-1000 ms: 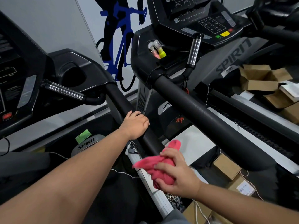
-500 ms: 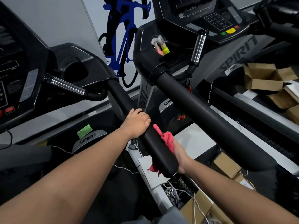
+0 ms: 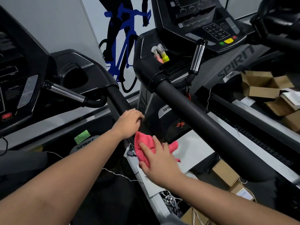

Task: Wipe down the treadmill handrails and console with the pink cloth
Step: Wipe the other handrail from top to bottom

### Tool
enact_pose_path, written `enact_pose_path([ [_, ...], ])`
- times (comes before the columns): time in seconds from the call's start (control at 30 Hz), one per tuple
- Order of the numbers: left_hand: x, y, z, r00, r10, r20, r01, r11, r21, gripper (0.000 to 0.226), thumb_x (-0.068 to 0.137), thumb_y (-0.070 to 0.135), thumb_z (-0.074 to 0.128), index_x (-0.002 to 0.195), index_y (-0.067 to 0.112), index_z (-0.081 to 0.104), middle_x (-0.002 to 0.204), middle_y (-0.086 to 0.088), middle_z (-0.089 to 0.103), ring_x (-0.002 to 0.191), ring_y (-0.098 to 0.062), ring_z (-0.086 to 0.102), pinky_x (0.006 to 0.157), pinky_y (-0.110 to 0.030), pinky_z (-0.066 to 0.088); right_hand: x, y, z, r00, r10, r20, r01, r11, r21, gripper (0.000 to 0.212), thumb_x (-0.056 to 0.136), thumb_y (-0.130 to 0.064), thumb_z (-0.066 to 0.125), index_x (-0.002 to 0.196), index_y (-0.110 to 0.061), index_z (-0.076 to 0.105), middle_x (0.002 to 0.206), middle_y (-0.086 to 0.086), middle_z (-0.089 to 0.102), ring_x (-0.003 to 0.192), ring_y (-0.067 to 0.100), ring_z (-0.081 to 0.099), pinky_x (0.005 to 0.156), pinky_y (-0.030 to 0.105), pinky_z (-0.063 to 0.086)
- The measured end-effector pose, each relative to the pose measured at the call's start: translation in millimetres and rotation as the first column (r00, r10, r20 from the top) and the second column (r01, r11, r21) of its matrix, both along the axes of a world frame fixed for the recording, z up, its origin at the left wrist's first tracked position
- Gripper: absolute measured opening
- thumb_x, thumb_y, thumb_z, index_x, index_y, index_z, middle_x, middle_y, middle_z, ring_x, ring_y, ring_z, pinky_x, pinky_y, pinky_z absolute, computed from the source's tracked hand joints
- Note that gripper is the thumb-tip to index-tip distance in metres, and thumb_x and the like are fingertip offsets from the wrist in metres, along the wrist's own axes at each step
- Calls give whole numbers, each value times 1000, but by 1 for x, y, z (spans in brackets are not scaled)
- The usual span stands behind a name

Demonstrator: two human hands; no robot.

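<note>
While your left hand (image 3: 129, 122) grips the handrail (image 3: 117, 99), your spread right hand (image 3: 160, 161) presses the cloth (image 3: 142, 143) onto it.

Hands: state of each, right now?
Left hand: closed, gripping the handrail.
Right hand: open, pressing the cloth onto the handrail.

head-worn view, forward-down, close over handrail (image 3: 119, 101)

Narrow gap btw near handrail (image 3: 117, 98) & next treadmill's thick rail (image 3: 203, 120) — cables (image 3: 116, 174), boxes (image 3: 225, 172) clutter floor below.
</note>
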State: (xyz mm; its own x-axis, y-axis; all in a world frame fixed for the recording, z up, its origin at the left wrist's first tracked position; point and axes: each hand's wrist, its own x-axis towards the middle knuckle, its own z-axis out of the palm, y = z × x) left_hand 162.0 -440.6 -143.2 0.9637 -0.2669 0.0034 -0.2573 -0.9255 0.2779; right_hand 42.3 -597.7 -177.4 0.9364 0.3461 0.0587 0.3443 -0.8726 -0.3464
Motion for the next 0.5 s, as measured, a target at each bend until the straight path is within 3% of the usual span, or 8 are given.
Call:
enact_pose_path([
  [0.07,7,13,8,996,64,67,-63,998,-16,37,90,3,45,123,13,59,135,-3,53,139,-21,31,116,-37,18,3,22,-2,993,-1,122,23,983,-182,73,71,-42,75,138,-31,47,145,23,38,113,51,50,77,65,47],
  [0.17,11,39,24,975,155,157,-162,986,34,38,87,4,48,123,14,58,135,-4,53,140,-22,29,117,-40,17,23,48,-4,995,-8,97,37,953,-300,75,71,-30,75,139,-31,45,148,21,35,118,52,47,81,67,44],
  [0.23,9,60,34,953,227,199,-244,968,65,40,86,6,50,125,13,56,134,-5,52,139,-24,30,116,-42,16,42,60,3,989,17,146,28,954,-299,73,78,-26,70,144,-30,38,152,22,26,125,53,39,88,68,40],
  [0.27,7,71,38,941,257,218,-281,956,86,41,85,7,51,126,11,55,134,-6,52,138,-25,31,115,-42,16,54,67,2,989,61,137,-16,951,-308,72,87,-22,62,149,-27,25,155,24,11,131,54,28,95,69,33],
  [0.33,3,94,43,918,305,253,-348,926,144,45,85,11,54,130,8,53,136,-9,50,136,-27,32,113,-41,19,76,76,7,990,138,34,-118,933,-341,73,95,-16,50,152,-22,6,156,23,-9,136,52,12,102,68,24],
  [0.5,-7,141,51,871,440,217,-483,846,224,53,91,22,52,141,11,41,147,-4,38,139,-22,26,116,-42,15,139,107,22,985,172,-32,-175,969,-174,62,96,-30,46,150,-30,17,157,15,-2,135,43,18,105,61,26],
])
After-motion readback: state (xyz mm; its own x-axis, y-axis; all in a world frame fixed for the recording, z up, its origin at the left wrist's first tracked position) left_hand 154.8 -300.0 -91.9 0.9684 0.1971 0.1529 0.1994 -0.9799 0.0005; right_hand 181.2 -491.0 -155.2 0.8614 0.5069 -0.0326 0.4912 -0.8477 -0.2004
